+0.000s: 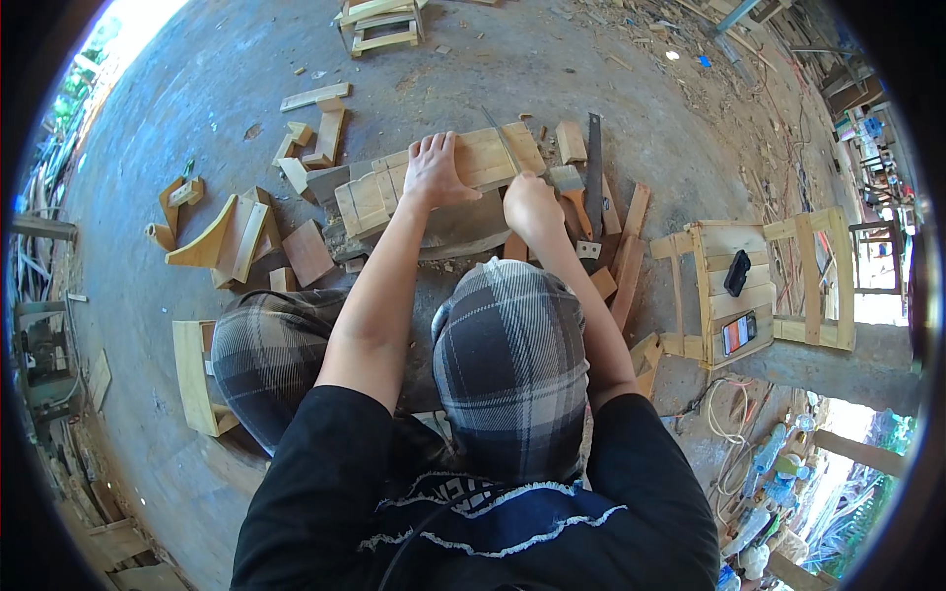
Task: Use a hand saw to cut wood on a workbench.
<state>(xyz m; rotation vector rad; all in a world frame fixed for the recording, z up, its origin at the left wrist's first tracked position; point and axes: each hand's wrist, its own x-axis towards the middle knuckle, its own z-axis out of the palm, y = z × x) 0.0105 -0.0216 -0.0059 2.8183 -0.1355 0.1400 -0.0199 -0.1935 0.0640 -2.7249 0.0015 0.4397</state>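
Observation:
My left hand (432, 174) lies flat on a light wooden block (485, 158), its fingers stretched out across the top. Pencil-like lines cross the block's left part. My right hand (533, 205) is closed round the grip of a thin-bladed hand saw (501, 139), whose handle is hidden in the fist. Its narrow blade lies across the block near the right end and points away from me. Underneath is a thicker, worn wooden base (448, 236). Right of my right hand lie a paintbrush (576, 200) with an orange handle and a dark saw blade (594, 163).
Cut wood pieces (325, 133) and a curved wooden part (212, 236) lie on the concrete floor at left. Reddish strips (631, 241) lie at right. A slatted wooden frame (700, 295) farther right bears a phone (739, 333) and a black object (736, 273).

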